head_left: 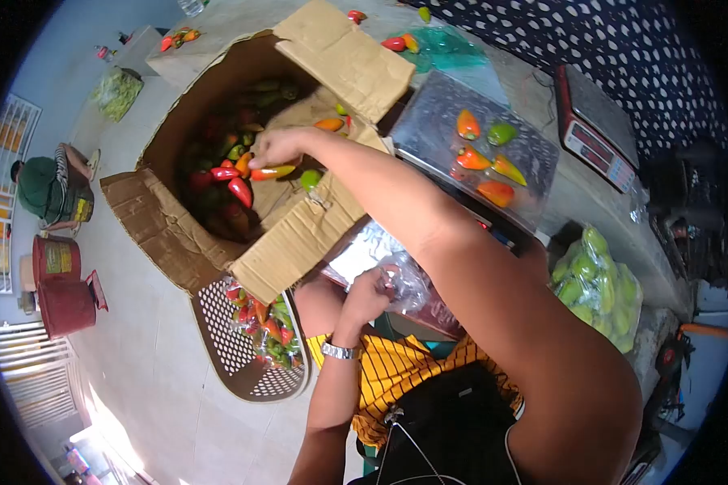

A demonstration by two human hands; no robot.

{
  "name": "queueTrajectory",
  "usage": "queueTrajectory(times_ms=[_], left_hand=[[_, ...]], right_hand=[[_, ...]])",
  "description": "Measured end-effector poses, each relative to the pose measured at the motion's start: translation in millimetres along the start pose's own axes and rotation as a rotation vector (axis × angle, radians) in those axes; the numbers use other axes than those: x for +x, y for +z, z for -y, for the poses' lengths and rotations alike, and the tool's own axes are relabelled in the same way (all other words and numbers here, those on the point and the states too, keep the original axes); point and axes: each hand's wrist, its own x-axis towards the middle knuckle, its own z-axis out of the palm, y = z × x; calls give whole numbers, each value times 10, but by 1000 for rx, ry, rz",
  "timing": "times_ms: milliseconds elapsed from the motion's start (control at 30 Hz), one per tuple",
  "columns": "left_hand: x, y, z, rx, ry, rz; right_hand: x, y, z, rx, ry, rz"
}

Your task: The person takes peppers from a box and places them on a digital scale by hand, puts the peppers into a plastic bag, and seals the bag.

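Observation:
My right hand (277, 150) reaches down into an open cardboard box (287, 250), its fingers curled closed on an orange pepper (243, 165). Just below these fingers lies a yellow-orange pepper (273, 172). Red peppers (240, 191) and a green pepper (309, 179) lie around it, with more in the box's dark interior. Low in front of my body, my left hand (368, 296), with a metal watch on the wrist, is closed on a clear plastic bag (408, 283). Several orange, yellow and green peppers (472, 158) rest on the metal scale plate (429, 113) to the right.
A perforated basket (218, 339) holding bagged peppers (271, 327) stands below the box. Right of me sits a bag of green produce (594, 283). A second scale (594, 137) is farther back. At far left a person (44, 190) bends near red containers (61, 279).

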Motion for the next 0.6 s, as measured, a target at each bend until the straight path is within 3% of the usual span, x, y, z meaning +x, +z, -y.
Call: queueTrajectory(times_ms=[67, 133, 200, 300, 400, 467, 567, 600], left_hand=[[-20, 14, 82, -31, 34, -30], [-28, -13, 22, 39, 19, -31], [-21, -25, 17, 64, 26, -27], [22, -4, 19, 47, 77, -33], [39, 4, 66, 93, 85, -37], [50, 5, 78, 127, 5, -13], [35, 5, 45, 87, 55, -19], [54, 13, 105, 105, 70, -20]], right_hand=[[-101, 18, -37, -37, 163, -366], [117, -28, -517, -539, 227, -430], [-126, -189, -616, -499, 436, -97], [-79, -117, -707, -567, 382, -192], [-296, 118, -339, -881, 179, -577], [-480, 135, 65, -585, 226, -158], [-428, 395, -89, -717, 130, 148], [-477, 347, -60, -643, 135, 89]])
